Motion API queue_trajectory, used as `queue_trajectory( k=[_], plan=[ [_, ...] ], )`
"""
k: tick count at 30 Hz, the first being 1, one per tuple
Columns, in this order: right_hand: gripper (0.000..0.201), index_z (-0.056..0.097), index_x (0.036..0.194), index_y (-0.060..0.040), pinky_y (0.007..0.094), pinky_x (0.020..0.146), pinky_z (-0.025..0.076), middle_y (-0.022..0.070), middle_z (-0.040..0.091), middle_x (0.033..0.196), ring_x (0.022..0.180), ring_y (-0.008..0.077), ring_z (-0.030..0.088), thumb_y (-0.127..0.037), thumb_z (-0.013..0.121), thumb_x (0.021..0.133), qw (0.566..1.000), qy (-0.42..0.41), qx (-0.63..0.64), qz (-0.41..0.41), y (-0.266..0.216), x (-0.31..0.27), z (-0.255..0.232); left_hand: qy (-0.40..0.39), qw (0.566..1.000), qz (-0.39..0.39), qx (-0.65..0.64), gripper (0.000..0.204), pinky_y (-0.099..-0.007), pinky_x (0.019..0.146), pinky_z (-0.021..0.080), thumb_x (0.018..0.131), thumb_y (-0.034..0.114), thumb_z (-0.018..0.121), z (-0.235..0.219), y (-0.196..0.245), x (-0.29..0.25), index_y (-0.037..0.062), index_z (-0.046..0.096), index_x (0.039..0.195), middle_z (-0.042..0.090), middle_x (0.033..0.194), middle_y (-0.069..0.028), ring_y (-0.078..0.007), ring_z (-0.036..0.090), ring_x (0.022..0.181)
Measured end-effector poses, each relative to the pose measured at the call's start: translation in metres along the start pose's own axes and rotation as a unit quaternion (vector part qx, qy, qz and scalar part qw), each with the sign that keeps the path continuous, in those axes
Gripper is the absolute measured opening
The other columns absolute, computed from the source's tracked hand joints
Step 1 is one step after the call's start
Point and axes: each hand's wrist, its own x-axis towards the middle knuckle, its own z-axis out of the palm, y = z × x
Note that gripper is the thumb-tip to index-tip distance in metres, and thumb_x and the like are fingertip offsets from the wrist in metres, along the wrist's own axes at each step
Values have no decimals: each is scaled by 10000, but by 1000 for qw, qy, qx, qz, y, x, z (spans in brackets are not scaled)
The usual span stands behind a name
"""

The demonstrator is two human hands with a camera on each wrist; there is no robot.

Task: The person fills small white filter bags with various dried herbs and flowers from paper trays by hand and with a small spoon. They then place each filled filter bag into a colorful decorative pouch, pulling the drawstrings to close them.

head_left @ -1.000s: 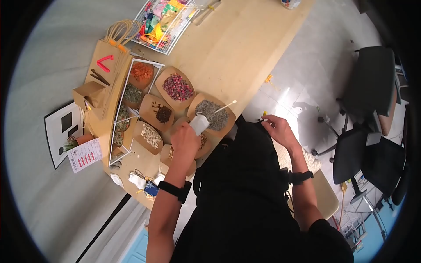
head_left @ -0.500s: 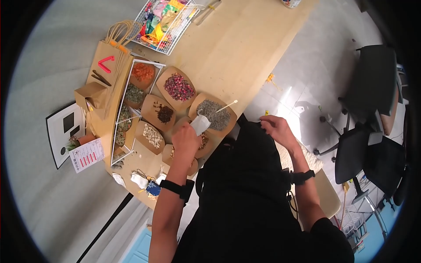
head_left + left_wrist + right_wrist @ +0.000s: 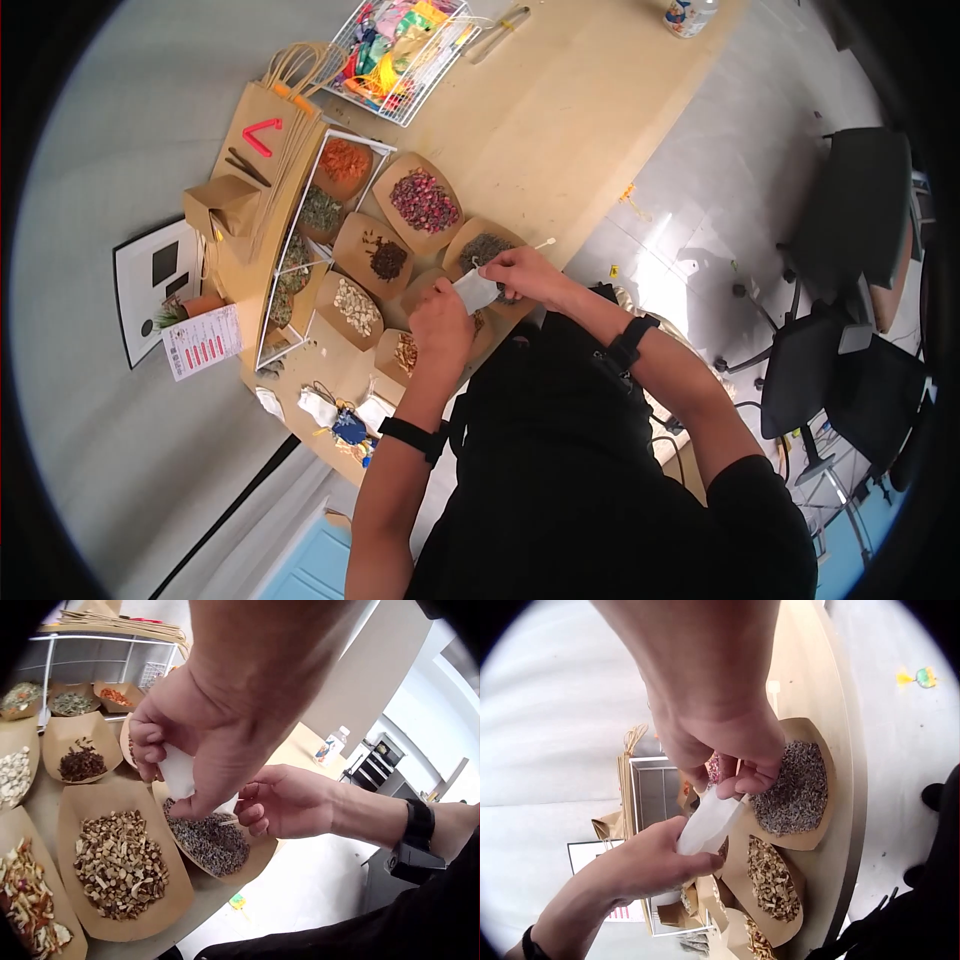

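Note:
A small white pouch (image 3: 476, 290) (image 3: 709, 825) is between the two hands, over the paper trays. The left hand (image 3: 442, 322) (image 3: 641, 864) grips its body, thumb on one side. At its upper edge the fingertips of the right hand (image 3: 525, 275) (image 3: 296, 804) pinch the material; the exact grip is partly hidden. Beneath the right hand lies a tray of grey-purple dried buds (image 3: 214, 841) (image 3: 793, 791), with a light stick's end (image 3: 545, 243) showing past it. A tray of chopped tan pieces (image 3: 121, 862) is beside that one.
More trays hold red buds (image 3: 425, 202), dark cloves (image 3: 386, 260) and pale slices (image 3: 355, 308). A white wire rack (image 3: 290, 240) borders them. A wire basket (image 3: 400, 60), tongs (image 3: 497, 35) and a bottle (image 3: 690, 15) stand farther along the table; small pouches (image 3: 320, 405) lie near its end.
The right hand has moved left from beside the body to the pouch and now pinches its edge. The left hand still holds the pouch. The head view has shifted slightly.

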Motion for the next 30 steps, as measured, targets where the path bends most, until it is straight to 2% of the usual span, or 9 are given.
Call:
queue_trajectory(
  k=[6,9,10,11,12,14,17,26,30],
  plan=[
    [208,639,955,-16,245,488,381,14,550,679,517,88,474,-220,601,938,997,-31,74,13,12,13,3,-7,1000,-9,-16,609,-423,819,533,710,288,800,-14,-2,-10,5,484,1147,618,1083,-213,-352,647,994],
    [152,598,948,-39,252,481,365,5,530,685,511,98,466,-183,553,966,986,-55,158,13,20,18,-1,-31,987,-4,-155,566,-382,809,514,818,395,710,-26,-22,-15,17,510,1188,626,1083,-162,-282,656,960],
    [130,574,938,-51,256,484,361,3,519,694,513,105,465,-167,531,977,974,-75,212,10,21,19,-2,-85,921,-50,-376,518,-351,765,494,872,434,638,-23,-33,-9,24,528,1169,619,1032,-111,-220,638,899],
    [130,574,938,-51,256,484,361,3,519,694,513,105,465,-167,531,977,975,-76,210,12,23,19,-4,-133,801,-94,-576,496,-321,721,475,925,473,565,-17,-40,-5,31,546,1149,611,980,-61,-159,621,838],
    [126,563,923,-57,260,492,357,4,513,704,522,110,466,-162,522,980,968,-86,234,21,24,20,-5,-132,799,-97,-579,496,-321,721,475,925,473,565,-3,-42,1,31,546,1149,611,980,-61,-159,621,838],
    [126,552,908,-63,265,499,352,4,507,715,530,114,467,-157,513,983,962,-98,252,34,23,21,-4,-112,697,-101,-701,414,-269,718,427,1004,412,453,27,-45,12,36,571,1132,587,931,-11,-104,552,793],
    [116,549,908,-67,274,515,351,4,491,713,545,118,453,-150,512,979,960,-108,252,49,21,19,-5,-154,614,-79,-770,299,-257,724,414,1019,297,442,46,-29,19,57,580,1133,576,904,6,-94,525,776],
    [117,565,908,-61,267,502,333,-2,484,693,533,108,419,-139,503,969,964,-133,213,84,12,16,-5,-201,524,-74,-824,198,-237,649,403,1004,208,473,53,-16,23,86,562,1132,562,885,26,-83,507,730],
    [149,629,958,-34,255,494,369,1,539,678,533,91,460,-150,536,948,988,-48,129,68,11,18,1,-207,519,-66,-827,153,-224,607,355,991,210,522,58,-22,25,95,558,1086,514,826,36,-75,441,675]
  ],
)
